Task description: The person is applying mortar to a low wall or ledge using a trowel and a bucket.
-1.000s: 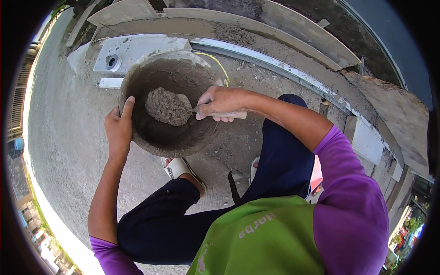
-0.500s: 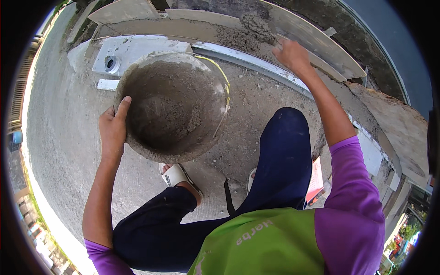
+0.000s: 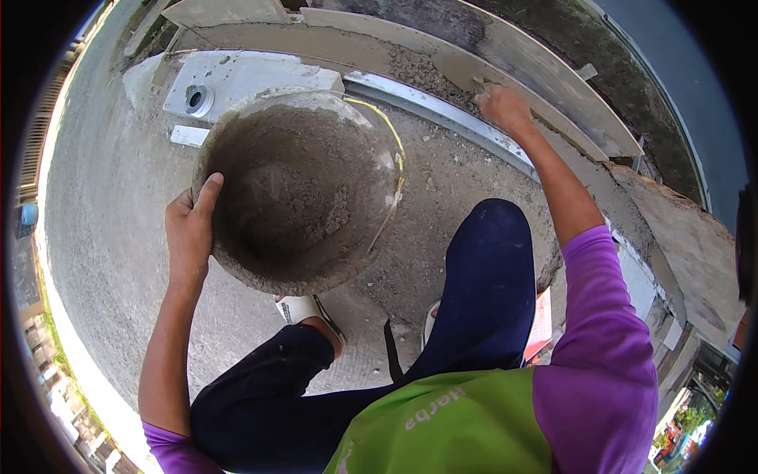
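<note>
My left hand [image 3: 189,229] grips the near-left rim of a round, mortar-crusted bucket [image 3: 359,158], its thumb over the edge. The bucket is tilted toward me, and grey mortar [image 3: 308,205] coats its inside and bottom. At the upper right my right hand [image 3: 504,107] is closed on a trowel [image 3: 464,73], whose flat blade is smeared with mortar and hard to tell from the mix around it. The blade lies low in a long channel with rough wet mortar [image 3: 414,69] in it, between a board [image 3: 371,30] and a pale metal bar [image 3: 442,110].
A white block with a round pipe opening [image 3: 199,99] lies behind the bucket. Taller boards [image 3: 553,79] stand along the channel's far side. My sandalled feet rest on rough concrete [image 3: 110,237]. A red and white object [image 3: 540,328] sits beside my right knee.
The heap of mortar by my right hand has gone down into the channel, and the flat trowel blade now shows. My left hand still holds the bucket, which sits slightly lower in view.
</note>
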A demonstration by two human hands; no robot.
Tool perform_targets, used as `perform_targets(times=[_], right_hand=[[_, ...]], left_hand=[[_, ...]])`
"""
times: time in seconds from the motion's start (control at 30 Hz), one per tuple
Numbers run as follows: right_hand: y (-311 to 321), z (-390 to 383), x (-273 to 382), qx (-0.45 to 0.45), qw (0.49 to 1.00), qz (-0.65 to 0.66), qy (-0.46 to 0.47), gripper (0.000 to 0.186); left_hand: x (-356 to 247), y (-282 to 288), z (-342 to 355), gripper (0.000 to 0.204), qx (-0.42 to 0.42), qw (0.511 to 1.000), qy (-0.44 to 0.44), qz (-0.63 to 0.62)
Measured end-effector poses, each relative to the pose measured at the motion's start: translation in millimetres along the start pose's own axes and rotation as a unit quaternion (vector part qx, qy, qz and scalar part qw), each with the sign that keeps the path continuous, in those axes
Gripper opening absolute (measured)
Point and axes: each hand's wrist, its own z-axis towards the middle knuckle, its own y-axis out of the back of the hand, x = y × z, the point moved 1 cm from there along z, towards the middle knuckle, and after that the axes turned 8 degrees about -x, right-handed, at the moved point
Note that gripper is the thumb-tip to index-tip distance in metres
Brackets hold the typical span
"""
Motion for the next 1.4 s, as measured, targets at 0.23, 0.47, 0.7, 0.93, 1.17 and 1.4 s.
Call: perform_targets(times=[0.23,0.47,0.7,0.93,1.17,1.4], right_hand=[[-28.0,24.8,84.2,0.047,0.993,-0.058,0.096,0.037],[-39.7,29.6,70.9,0.047,0.990,-0.089,0.097,0.037],[11.0,27.9,77.0,0.003,0.997,-0.013,0.081,0.040],[-10.6,43.6,39.4,0.005,0.995,-0.009,0.100,0.039],[-18.6,62.0,-25.7,0.253,0.931,0.241,-0.108,0.042],[13.7,30.8,-54.5,0.222,0.968,0.117,0.002,0.047]], left_hand=[[2.0,-1.4,1.4,0.048,0.005,1.000,0.010,0.006],[-4.4,-8.8,4.4,0.044,0.009,1.000,0.013,-0.012],[-9.5,-5.3,-2.0,0.043,-0.004,0.998,0.034,-0.055],[-1.4,-3.3,5.6,0.037,0.020,0.999,0.037,-0.015],[-1.4,1.5,5.4,0.038,0.021,0.999,0.028,-0.006],[1.3,-4.6,7.8,0.042,0.004,1.000,0.012,0.012]])
